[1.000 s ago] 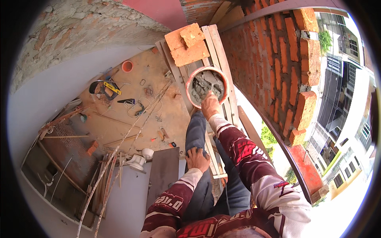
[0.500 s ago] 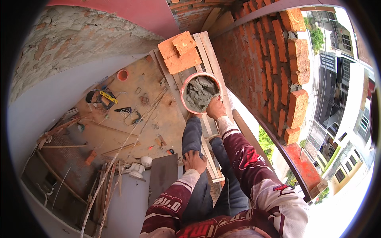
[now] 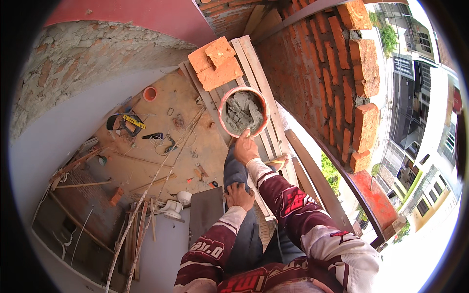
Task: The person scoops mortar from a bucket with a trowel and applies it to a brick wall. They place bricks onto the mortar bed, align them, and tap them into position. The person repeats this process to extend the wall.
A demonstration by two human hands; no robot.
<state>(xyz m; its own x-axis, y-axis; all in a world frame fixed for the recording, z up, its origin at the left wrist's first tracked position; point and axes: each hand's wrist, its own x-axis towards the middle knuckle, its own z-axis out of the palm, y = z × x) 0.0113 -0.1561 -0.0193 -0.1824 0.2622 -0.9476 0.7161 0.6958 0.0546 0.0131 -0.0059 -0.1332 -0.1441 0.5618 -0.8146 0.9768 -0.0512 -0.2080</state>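
Observation:
A round orange bucket [image 3: 223, 120] of wet grey mortar [image 3: 243, 111] stands on a plank platform [image 3: 267, 97]. At the bucket's near rim is my right hand [image 3: 245, 148], fingers closed and one fingertip reaching over the mortar. What it grips, if anything, is hidden by the hand itself. My left hand [image 3: 239, 196] rests on my left knee with its fingers laid over the dark trousers, holding nothing. Just beyond the bucket, several orange bricks [image 3: 219, 77] lie on the planks, one stacked on top.
An unfinished brick wall [image 3: 337, 83] rises on the right, with a drop to buildings beyond. Well below on the left, the floor [image 3: 190, 151] holds a yellow-marked tool [image 3: 134, 121], an orange bucket [image 3: 150, 94], cords and wood strips. Two ropes [image 3: 146, 195] hang across that side.
My right hand has moved left and nearer to me along the bucket's rim, and the mortar's surface has shifted. My right foot shows further right on the planks. My left hand stays on the knee.

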